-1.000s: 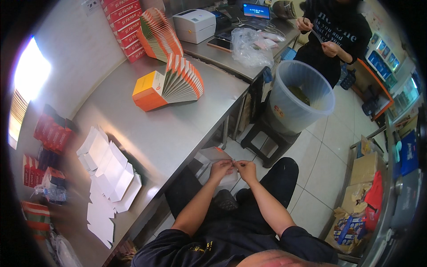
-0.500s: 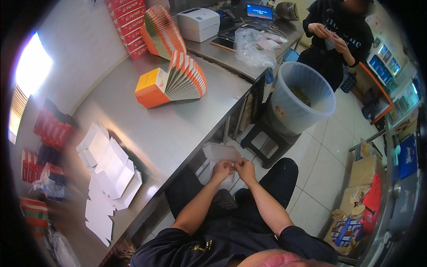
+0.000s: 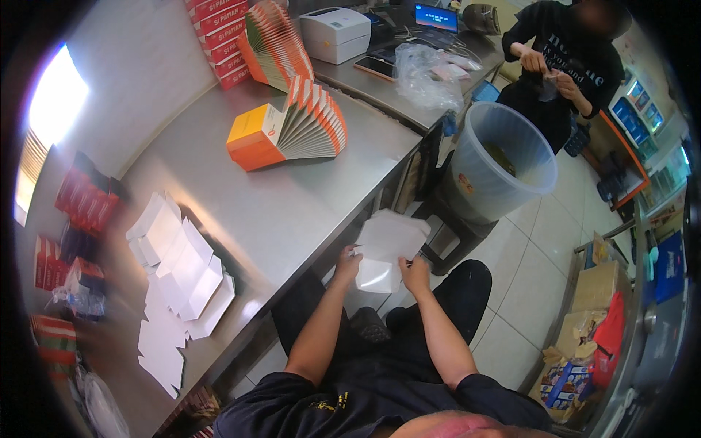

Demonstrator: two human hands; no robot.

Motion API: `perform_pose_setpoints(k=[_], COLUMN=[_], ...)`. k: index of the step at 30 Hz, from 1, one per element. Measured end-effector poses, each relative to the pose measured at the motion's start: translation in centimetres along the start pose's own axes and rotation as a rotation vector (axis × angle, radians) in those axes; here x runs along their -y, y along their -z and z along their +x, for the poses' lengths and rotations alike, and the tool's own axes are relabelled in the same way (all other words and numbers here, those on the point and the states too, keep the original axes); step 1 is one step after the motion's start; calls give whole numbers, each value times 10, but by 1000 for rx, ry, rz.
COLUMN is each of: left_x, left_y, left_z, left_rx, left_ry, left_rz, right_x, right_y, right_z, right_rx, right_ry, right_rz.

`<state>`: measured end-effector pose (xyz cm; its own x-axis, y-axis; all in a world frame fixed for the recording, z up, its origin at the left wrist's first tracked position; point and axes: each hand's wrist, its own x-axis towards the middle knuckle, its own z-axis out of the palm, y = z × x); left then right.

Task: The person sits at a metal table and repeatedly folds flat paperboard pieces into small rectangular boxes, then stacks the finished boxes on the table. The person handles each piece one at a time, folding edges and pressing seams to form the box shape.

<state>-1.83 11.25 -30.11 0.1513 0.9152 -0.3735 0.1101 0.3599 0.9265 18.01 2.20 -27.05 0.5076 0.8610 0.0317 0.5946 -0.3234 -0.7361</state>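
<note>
A white cardboard box blank point(image 3: 389, 241), partly folded, is held between my two hands above my lap. My left hand point(image 3: 347, 266) grips its left edge and my right hand point(image 3: 415, 275) its right edge, fingers closed on the card. The wide part of the blank faces up, away from me. On the metal table point(image 3: 197, 175) to my left lies a loose pile of similar white blanks point(image 3: 179, 281). Farther back on that table, a row of folded orange and white boxes point(image 3: 318, 124) fans out behind a yellow and orange box point(image 3: 255, 135).
Beyond my right knee, a translucent bucket point(image 3: 504, 164) with dark contents stands on a black stool point(image 3: 449, 237). A co-worker point(image 3: 566, 66) stands behind it, handling something small. A white printer point(image 3: 335, 35) and plastic bag point(image 3: 429, 77) sit on the back table. Cartons point(image 3: 595, 281) line the right.
The blank has opened out and turned its broad white inner face upward. My hands have spread apart to its two sides. My view has shifted slightly.
</note>
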Motion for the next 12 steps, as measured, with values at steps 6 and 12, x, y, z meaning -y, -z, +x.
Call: perform_pose_setpoints(k=[6,12], left_x=[-28,-25], left_y=[1,0], left_z=[-18,-20], left_rx=[201,284], left_ry=[231,287], left_rz=[-406,-536], right_x=[8,-9], right_y=[25,21], right_z=[9,13], right_rx=[19,-10], right_ry=[-144,-157], right_rz=[23,109])
